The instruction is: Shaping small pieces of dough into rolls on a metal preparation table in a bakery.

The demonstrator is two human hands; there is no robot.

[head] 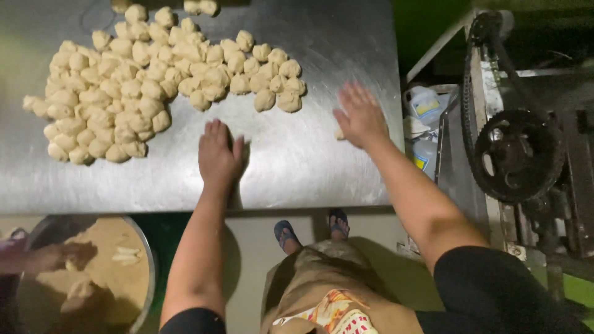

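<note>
Palms are pressing flat and open on the table (297,167), left hand (218,154) and right hand (361,116) each likely rolling dough underneath, so next comes lifting toward the dough pile (142,80).

Heap of pale beige dough balls (133,80), small, roughly rounded, unbaked, clustered across the upper left of the frame, spreading rightward to the upper centre, a few strays at the top edge, one small dough piece (340,133) apart at centre right

Flat hands (218,154) beside dough balls (142,80)
</note>
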